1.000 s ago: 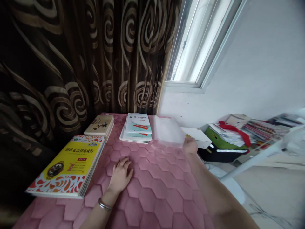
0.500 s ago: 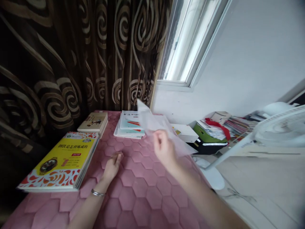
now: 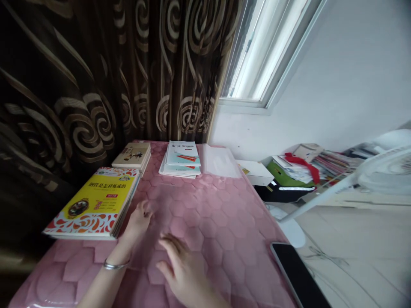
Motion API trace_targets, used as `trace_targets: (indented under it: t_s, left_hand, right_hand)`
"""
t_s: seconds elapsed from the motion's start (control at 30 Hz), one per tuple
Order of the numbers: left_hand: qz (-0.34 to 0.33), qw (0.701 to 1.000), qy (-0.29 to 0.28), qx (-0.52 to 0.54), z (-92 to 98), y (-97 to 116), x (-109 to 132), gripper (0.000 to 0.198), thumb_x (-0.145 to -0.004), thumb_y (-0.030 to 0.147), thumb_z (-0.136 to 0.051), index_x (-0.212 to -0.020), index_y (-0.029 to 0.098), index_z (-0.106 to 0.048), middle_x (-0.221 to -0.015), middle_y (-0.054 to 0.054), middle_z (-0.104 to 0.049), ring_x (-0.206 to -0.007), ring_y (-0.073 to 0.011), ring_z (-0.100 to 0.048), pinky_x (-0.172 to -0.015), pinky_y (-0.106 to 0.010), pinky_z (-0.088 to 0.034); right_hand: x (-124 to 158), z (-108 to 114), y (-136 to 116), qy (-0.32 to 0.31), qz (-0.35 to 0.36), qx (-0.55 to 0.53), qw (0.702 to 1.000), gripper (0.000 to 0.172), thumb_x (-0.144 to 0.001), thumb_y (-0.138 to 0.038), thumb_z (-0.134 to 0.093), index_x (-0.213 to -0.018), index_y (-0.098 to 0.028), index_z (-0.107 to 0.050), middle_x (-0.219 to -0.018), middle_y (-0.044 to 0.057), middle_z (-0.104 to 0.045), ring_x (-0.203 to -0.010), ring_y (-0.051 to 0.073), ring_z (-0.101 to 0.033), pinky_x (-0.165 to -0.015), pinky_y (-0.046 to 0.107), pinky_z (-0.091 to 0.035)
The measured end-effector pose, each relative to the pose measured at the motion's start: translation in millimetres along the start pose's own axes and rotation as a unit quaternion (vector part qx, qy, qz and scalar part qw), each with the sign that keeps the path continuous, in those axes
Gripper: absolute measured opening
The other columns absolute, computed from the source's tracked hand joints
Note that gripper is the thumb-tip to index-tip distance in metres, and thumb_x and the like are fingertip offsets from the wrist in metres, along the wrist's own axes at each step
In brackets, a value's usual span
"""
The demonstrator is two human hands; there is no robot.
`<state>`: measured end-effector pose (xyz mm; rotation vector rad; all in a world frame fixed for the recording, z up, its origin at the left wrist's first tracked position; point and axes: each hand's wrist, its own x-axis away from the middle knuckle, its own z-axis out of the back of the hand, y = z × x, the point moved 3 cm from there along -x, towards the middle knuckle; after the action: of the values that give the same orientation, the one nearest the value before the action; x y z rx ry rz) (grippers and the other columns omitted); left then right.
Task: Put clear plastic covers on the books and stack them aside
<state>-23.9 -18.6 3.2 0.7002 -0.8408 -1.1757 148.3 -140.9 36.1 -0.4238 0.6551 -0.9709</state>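
Note:
My left hand (image 3: 140, 217), with a silver bangle at its wrist, is over the pink hexagon-patterned table (image 3: 221, 239), just right of a stack of books with a yellow cover (image 3: 104, 196). Its fingers are curled together, and what they hold, if anything, cannot be made out. Lower and to the right, my right hand (image 3: 181, 261) is open above the table, thumb and fingers apart. Faint see-through edges show around the hands. White translucent sheets (image 3: 221, 161) lie at the table's far right, beside a stack of white and teal booklets (image 3: 183, 155).
Smaller beige books (image 3: 132, 155) sit behind the yellow stack. A black phone (image 3: 298, 273) rests at the right edge. Past that edge stand a white fan (image 3: 324, 194), a white box (image 3: 256, 172) and a green bin (image 3: 284, 175) of papers. A dark curtain (image 3: 96, 85) hangs at the left.
My right hand has come back toward me and opened; the translucent sheet it held up now lies at the far right. My left hand has moved slightly left. The phone has come into view.

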Motion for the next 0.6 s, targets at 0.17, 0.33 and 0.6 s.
trace_targets:
  t_s: [0.17, 0.33, 0.6]
  left_hand:
    - [-0.017, 0.99, 0.058, -0.128, 16.9, -15.9, 12.3, 0.043, -0.088, 0.009, -0.047, -0.131, 0.012, -0.042, -0.081, -0.003, -0.068, -0.057, -0.0143, -0.068, -0.06, -0.024, -0.053]
    - [-0.138, 0.896, 0.185, -0.38, 13.4, 3.6, 36.5, 0.041, -0.089, 0.014, -0.047, -0.13, 0.009, -0.049, -0.118, -0.021, -0.062, -0.105, -0.0292, -0.065, -0.085, -0.039, -0.053]
    - [-0.25, 0.863, -0.022, -0.438, -65.0, 31.8, 61.5, 0.052, -0.094, 0.032, -0.046, -0.146, 0.031, -0.04, -0.157, -0.006, -0.031, -0.144, -0.0296, -0.027, -0.115, -0.057, -0.025]
  right_hand:
    - [37.0, 34.3, 74.6, -0.024, -0.105, 0.152, 0.983, 0.046, -0.093, -0.036, -0.051, -0.138, -0.024, -0.051, -0.148, 0.01, -0.045, -0.139, 0.033, -0.036, -0.11, 0.061, -0.033]
    - [63.8, 37.8, 130.8, -0.045, -0.165, 0.237, 0.956, 0.052, -0.094, -0.044, -0.043, -0.143, -0.027, -0.045, -0.154, 0.009, -0.035, -0.142, 0.033, -0.029, -0.109, 0.067, -0.026]
    - [61.0, 29.9, 124.8, -0.049, -0.173, 0.266, 0.947, 0.055, -0.095, -0.049, -0.039, -0.147, -0.029, -0.039, -0.156, 0.007, -0.029, -0.144, 0.032, -0.024, -0.111, 0.065, -0.022]
